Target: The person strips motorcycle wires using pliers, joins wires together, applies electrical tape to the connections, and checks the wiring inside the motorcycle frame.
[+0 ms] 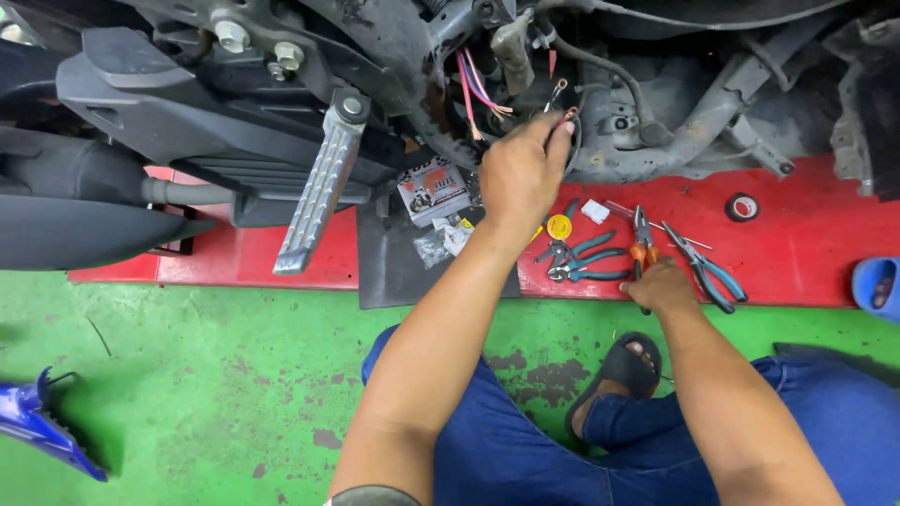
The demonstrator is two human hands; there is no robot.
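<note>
My left hand [521, 171] reaches up into the open underside of a motorcycle [309, 103] and pinches a thin wire with a small metal end [562, 111] between thumb and fingers. Red and pink wires [473, 86] hang just left of it. My right hand [660, 284] rests on the red lift platform [797, 244], fingers closed around the orange-handled pliers [641, 245]. Blue-handled pliers [709, 264] lie to its right, and teal-handled pliers and scissors [581, 262] to its left.
A folded silver footpeg [319, 192] hangs at the left. A small printed box [431, 190], plastic bags, a yellow round cap [559, 226] and a black tape roll [742, 207] sit on the platform. Green floor below; a blue fairing piece [47, 426] lies bottom left.
</note>
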